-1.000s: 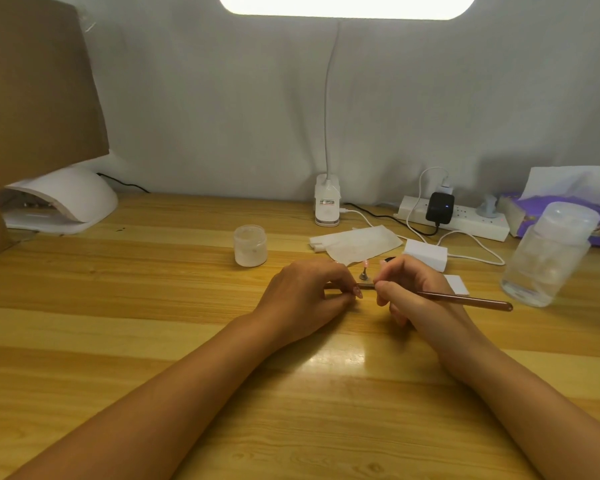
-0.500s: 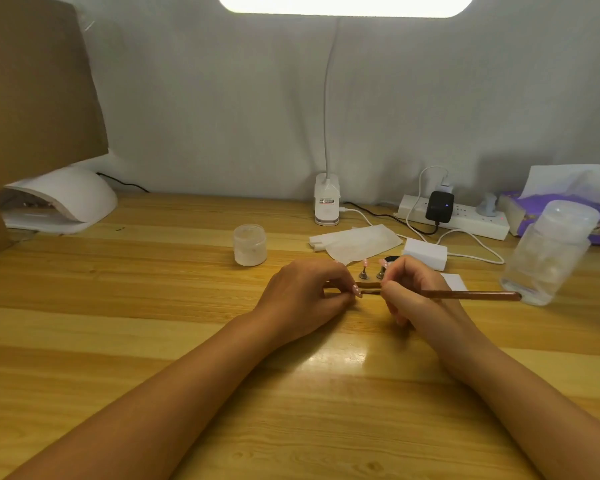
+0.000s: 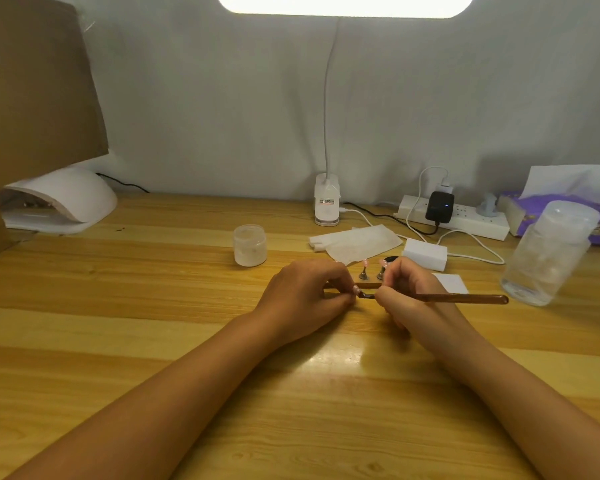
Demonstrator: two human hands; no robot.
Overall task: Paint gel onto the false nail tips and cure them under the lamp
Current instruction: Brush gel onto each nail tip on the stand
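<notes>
My left hand [image 3: 305,297] pinches a small pink false nail tip [image 3: 355,289] on its stand at the middle of the wooden table [image 3: 153,323]. My right hand [image 3: 407,294] grips a brown gel brush [image 3: 465,299], whose bristle end touches that tip while the handle points right. Two more pink tips on metal stands [image 3: 363,270] sit on a wooden strip just behind the hands. The white curing lamp [image 3: 61,200] rests at the far left.
A small frosted jar [image 3: 249,245] stands behind my left hand. White wipes [image 3: 357,242], a white block [image 3: 425,253], a power strip [image 3: 454,220] with cables, a clear plastic container [image 3: 548,252] and a purple tissue pack [image 3: 534,211] fill the back right. A cardboard panel [image 3: 32,91] stands left.
The brush handle has swung lower and more level, and its tip has dropped from the stands behind to the nail tip that my left hand holds. The left hand has stayed in place.
</notes>
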